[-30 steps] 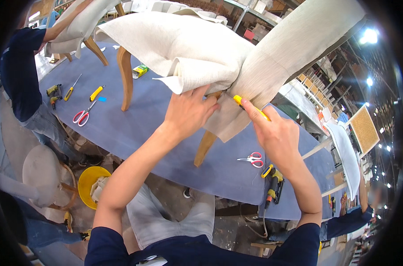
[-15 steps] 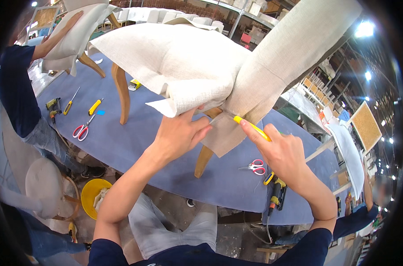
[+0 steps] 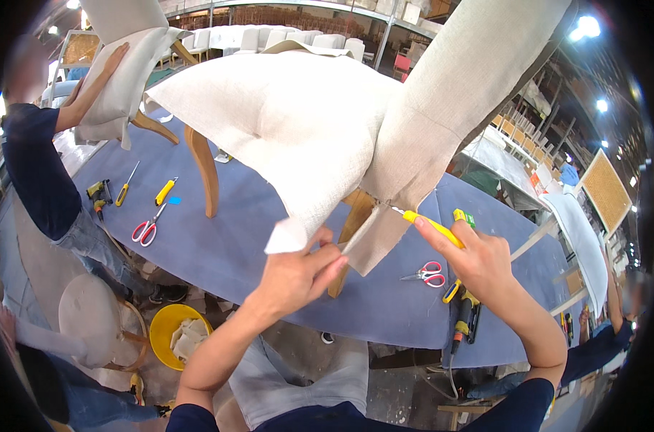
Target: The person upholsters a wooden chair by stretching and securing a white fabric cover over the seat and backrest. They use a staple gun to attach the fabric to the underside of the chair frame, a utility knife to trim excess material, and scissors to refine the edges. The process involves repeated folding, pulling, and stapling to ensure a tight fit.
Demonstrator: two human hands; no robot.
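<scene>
A chair with a light beige fabric seat point(image 3: 283, 115) and a tall backrest point(image 3: 449, 101) stands on the table. My left hand point(image 3: 294, 277) pinches the edge of a loose fabric flap point(image 3: 381, 237) hanging below the backrest. A pale corner of the seat fabric hangs beside its fingers. My right hand point(image 3: 478, 263) grips a slim yellow-handled tool point(image 3: 435, 227). Its narrow metal tip is at the upper part of the flap; whether it touches is too small to tell. Between seat fabric and flap, part of the wooden frame point(image 3: 358, 209) shows.
Red-handled scissors point(image 3: 431, 274) and a power tool point(image 3: 466, 317) lie on the blue-covered table point(image 3: 269, 209) at right. Leftward are a screwdriver point(image 3: 127, 184), a yellow knife point(image 3: 166, 190) and more scissors point(image 3: 148, 229). A yellow bucket point(image 3: 161, 331) stands below. Co-workers stand left and right.
My left hand has come lower, drawing the flap down. The seat fabric, curled up before, now hangs lower, showing more wood. The yellow tool's tip has moved off its earlier spot. The view has shifted slightly.
</scene>
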